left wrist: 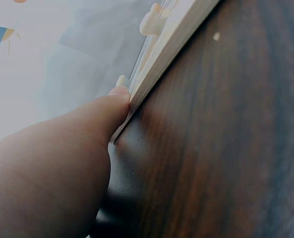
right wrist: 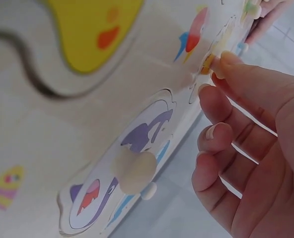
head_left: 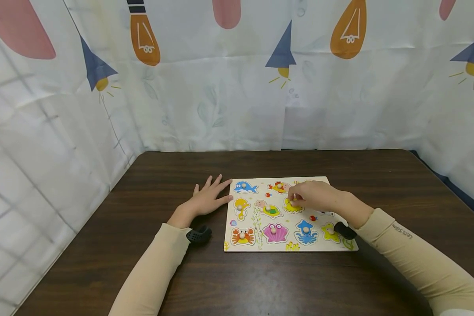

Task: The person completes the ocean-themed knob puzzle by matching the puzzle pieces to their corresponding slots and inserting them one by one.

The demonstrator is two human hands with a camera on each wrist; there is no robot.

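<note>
A wooden puzzle board [head_left: 229,213] with knobbed sea-animal pieces lies flat on the table. My left hand [head_left: 209,199] is at its left edge, fingers spread and straight, with the thumb touching the edge in the left wrist view. Over the upper right part, my right hand [head_left: 314,195] pinches the knob [right wrist: 217,65] of a yellow, spiky-edged piece [head_left: 292,209] between thumb and index finger. The other fingers are loosely curled. Whether this piece is raised from its recess is hard to tell. An orca piece [right wrist: 95,198] lies near that hand, partly hidden in the head view.
Around the held piece are a blue whale [head_left: 245,187], a red-and-yellow fish [head_left: 278,188], a turtle [head_left: 270,210], a pink shell [head_left: 275,232] and a blue octopus [head_left: 306,233]. The brown table [head_left: 237,281] ends at a printed curtain [head_left: 237,114].
</note>
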